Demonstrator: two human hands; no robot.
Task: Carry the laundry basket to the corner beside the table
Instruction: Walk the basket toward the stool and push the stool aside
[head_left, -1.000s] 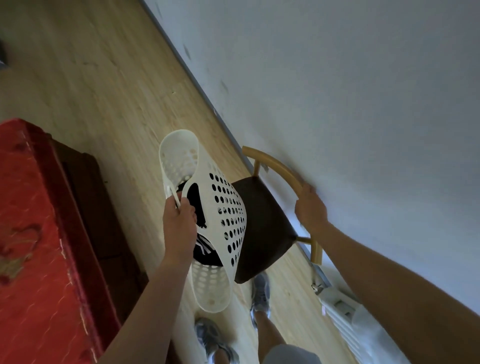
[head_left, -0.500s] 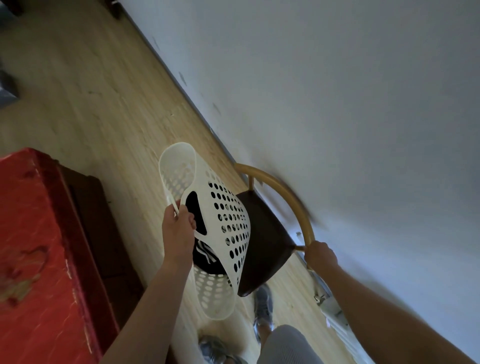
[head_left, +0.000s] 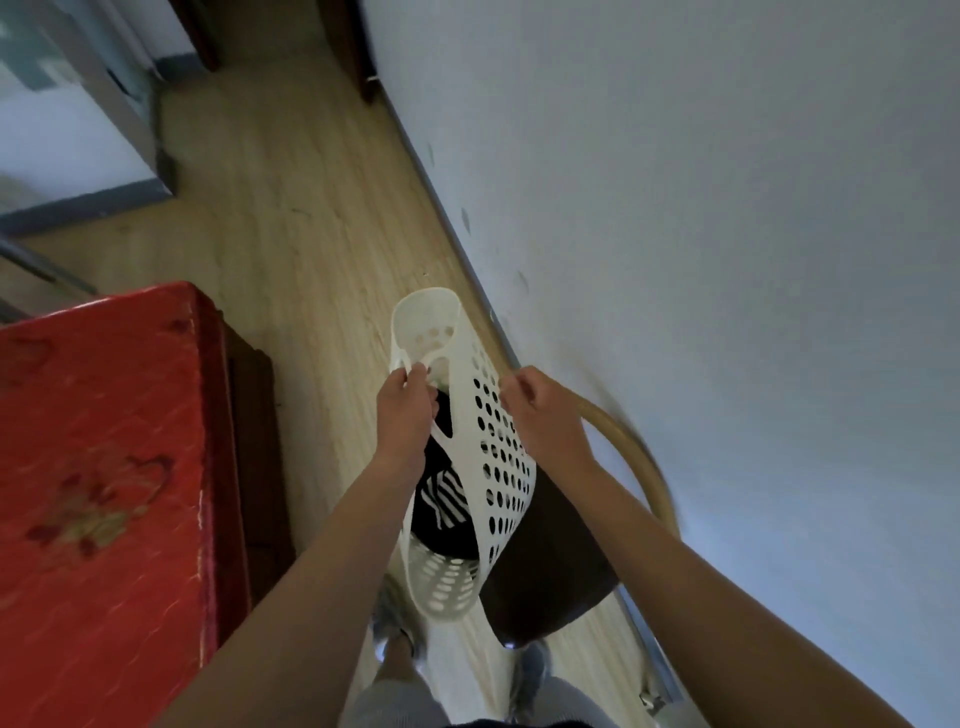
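The white perforated laundry basket (head_left: 501, 467) hangs tilted above the wooden floor, with dark and striped clothes (head_left: 441, 499) inside. My left hand (head_left: 408, 415) is closed around the handle on its left rim. My right hand (head_left: 540, 415) lies against the basket's perforated right wall with its fingers curled at the edge; I cannot tell whether they grip it. The table with the red cloth (head_left: 98, 467) stands to the left of the basket.
A chair with a dark seat (head_left: 550, 571) and a curved wooden back (head_left: 639, 467) stands under and right of the basket, against the white wall (head_left: 727, 260). My feet (head_left: 395, 618) are on the floor below. A door frame (head_left: 130, 130) is at far left.
My right hand has let go of the chair's curved back and come over to the basket's right side. The view has swung up along the floor; the left hand keeps its hold.
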